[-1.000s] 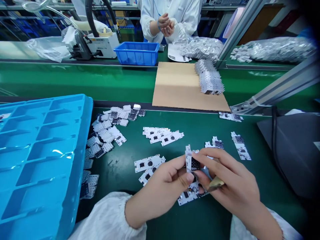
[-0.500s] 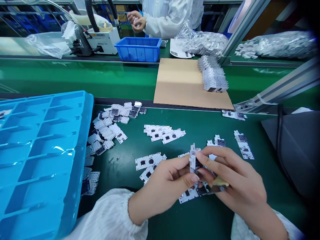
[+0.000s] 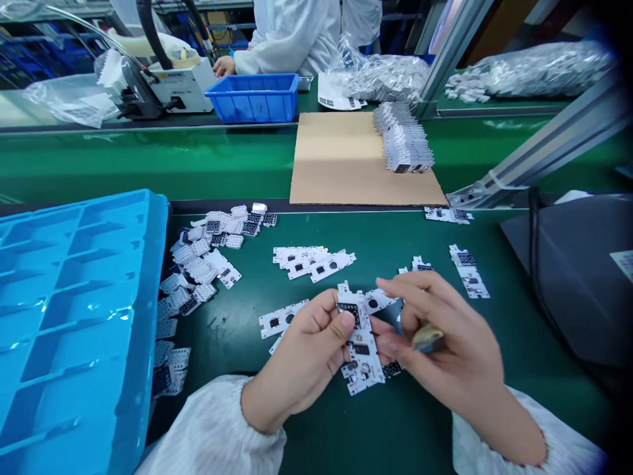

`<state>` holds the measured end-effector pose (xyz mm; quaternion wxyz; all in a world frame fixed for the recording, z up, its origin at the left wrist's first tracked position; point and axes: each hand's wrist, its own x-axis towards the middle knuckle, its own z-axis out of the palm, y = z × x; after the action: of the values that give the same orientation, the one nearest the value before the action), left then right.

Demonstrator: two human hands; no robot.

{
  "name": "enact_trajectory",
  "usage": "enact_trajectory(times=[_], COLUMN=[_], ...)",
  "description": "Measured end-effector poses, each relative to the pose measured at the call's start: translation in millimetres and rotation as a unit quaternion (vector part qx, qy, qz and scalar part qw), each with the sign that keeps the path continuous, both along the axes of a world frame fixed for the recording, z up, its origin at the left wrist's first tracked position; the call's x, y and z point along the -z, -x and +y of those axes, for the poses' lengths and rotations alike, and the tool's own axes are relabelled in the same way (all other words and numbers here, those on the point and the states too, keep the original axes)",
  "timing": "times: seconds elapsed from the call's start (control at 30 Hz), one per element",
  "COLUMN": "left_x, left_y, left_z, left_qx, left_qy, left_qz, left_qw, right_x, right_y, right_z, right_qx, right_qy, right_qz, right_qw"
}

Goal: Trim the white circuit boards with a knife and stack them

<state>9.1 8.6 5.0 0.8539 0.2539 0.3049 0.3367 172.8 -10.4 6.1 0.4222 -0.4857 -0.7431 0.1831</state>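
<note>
My left hand (image 3: 306, 356) pinches a white circuit board (image 3: 362, 346) with a black dotted block near its top, thumb over its face. The board is tilted upright above the table. Close at its right edge is my right hand (image 3: 440, 330), index finger raised. Tucked in that hand is a small tool (image 3: 429, 336) with a yellowish, metallic-looking end; most of it is hidden. Whether the right fingertips touch the board, I cannot tell. Beneath and behind the hands lie more white boards (image 3: 281, 319), partly covered.
A blue compartment tray (image 3: 158, 264) stands left, beside a heap of small dotted boards (image 3: 200, 269). Overlapping boards (image 3: 332, 265) lie mid-table. Cardboard (image 3: 336, 158) carries a board stack (image 3: 405, 142). A metal post (image 3: 539, 145) slants at right. Across the line a co-worker (image 3: 291, 39) stands behind a blue bin (image 3: 252, 99).
The held board has turned from edge-on to face me. My right hand has moved its fingers off the top of the board. The view has shifted slightly right.
</note>
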Motion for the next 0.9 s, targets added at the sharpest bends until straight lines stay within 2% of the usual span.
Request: enact_trajectory(times=[0.13,0.27,0.33,0.47,0.57,0.67,0.9], left_x=[-1.5,0.4,1.3,1.0,0.1,0.3,-0.1], left_y=[1.6,1.8,1.6,1.4,1.5,1.8,2.0], left_z=[-1.8,-2.6,-2.3,-1.9,-2.2,-2.5,-1.1], left_qx=[0.008,-0.006,-0.018,-0.029,-0.019,-0.022,0.024], left_qy=[0.002,-0.012,-0.031,-0.053,-0.058,-0.06,-0.069], left_qz=[-0.049,-0.045,-0.033,-0.005,0.011,0.01,0.106], left_qw=[0.999,0.999,0.999,0.998,0.998,0.998,0.992], right_x=[1.0,2.0,2.5,1.7,-3.0,-8.4,-9.4], right_y=[-2.5,-0.4,-0.1,-5.6,-14.4,-24.0,-30.7], right_z=[-2.8,-2.7,-1.6,2.4,6.1,8.6,8.9], right_qx=[0.066,0.098,0.095,0.039,0.024,0.022,0.021], right_qy=[0.022,0.035,0.051,0.088,0.0,-0.091,-0.146], right_qz=[0.099,0.105,0.094,0.04,-0.077,-0.195,-0.287], right_qw=[0.993,0.989,0.99,0.995,0.997,0.976,0.947])
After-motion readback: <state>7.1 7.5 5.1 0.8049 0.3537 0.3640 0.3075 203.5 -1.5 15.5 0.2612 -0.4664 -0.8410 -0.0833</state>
